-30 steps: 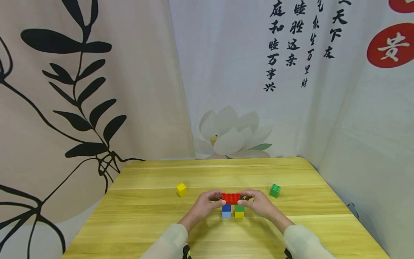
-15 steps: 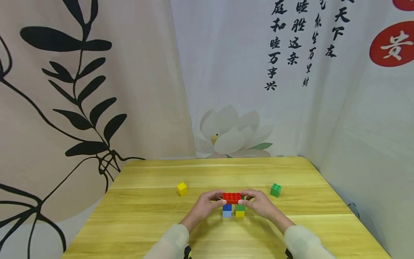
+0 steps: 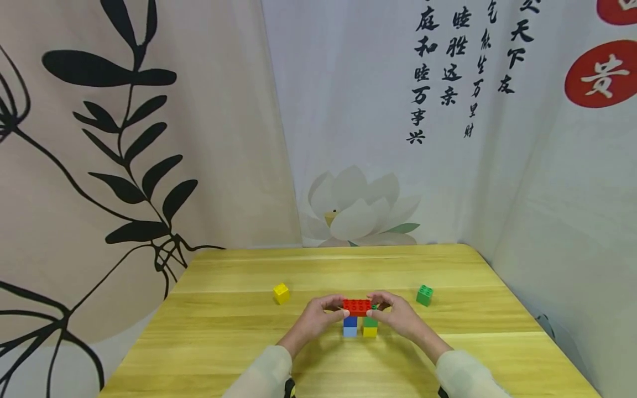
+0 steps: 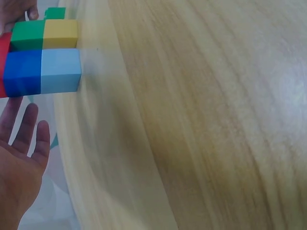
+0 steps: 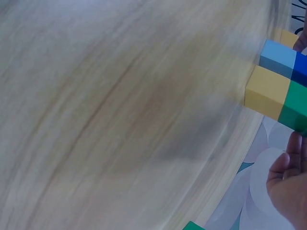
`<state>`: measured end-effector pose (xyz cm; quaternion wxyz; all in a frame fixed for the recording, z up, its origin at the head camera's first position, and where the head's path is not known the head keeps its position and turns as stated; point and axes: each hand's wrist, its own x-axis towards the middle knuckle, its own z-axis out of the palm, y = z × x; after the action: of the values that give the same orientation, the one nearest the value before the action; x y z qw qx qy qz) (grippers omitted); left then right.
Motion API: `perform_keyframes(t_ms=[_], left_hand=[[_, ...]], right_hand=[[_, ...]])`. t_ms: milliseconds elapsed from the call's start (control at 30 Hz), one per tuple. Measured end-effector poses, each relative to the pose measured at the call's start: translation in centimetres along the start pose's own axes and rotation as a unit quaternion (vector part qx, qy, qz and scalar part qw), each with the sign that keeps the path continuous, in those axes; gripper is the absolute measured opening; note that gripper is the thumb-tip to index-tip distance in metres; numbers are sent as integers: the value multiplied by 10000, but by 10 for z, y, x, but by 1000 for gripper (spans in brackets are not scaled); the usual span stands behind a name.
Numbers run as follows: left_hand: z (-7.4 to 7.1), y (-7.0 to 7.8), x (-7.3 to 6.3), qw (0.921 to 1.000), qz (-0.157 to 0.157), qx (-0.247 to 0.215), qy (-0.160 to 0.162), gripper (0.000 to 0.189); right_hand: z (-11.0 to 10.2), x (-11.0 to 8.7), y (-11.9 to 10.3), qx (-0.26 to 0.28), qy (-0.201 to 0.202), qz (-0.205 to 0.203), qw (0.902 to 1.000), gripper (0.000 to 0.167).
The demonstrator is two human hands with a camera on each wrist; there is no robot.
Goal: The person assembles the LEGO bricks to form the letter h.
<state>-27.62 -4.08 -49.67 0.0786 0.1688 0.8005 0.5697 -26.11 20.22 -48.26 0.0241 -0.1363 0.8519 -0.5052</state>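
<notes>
A red brick (image 3: pixel 357 307) lies across two short stacks standing side by side on the table. The left stack has a dark blue brick (image 3: pixel 350 321) over a light blue brick (image 3: pixel 350 332); on the right, a green brick (image 3: pixel 370 321) sits over a yellow brick (image 3: pixel 370 332). My left hand (image 3: pixel 318 319) pinches the red brick's left end, thumb at the near side. At its right end, my right hand (image 3: pixel 396 316) grips it likewise. In the left wrist view the red brick (image 4: pixel 3 64) touches the dark blue brick (image 4: pixel 22 73); its grasped ends are out of frame.
On the wooden table (image 3: pixel 239 342), a loose yellow brick (image 3: pixel 281 293) lies to the far left and a loose green brick (image 3: pixel 424 295) to the far right. Behind the table's back edge hangs a printed curtain (image 3: pixel 234 138).
The head view tilts slightly. Both hands keep their hold on the red brick, and the bricks stay where they were.
</notes>
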Motion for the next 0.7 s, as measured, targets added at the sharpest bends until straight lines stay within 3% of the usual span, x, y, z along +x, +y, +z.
perform_keyframes(t_ms=[267,700], left_hand=[[0,3,-1,10000,28,44,33,31],[2,4,-1,9998,89,-22,152,30]], right_hand=[[2,-1,2,-64,-73,-69,9999,33],[1,-1,2,147,-149,-135,9997,35]])
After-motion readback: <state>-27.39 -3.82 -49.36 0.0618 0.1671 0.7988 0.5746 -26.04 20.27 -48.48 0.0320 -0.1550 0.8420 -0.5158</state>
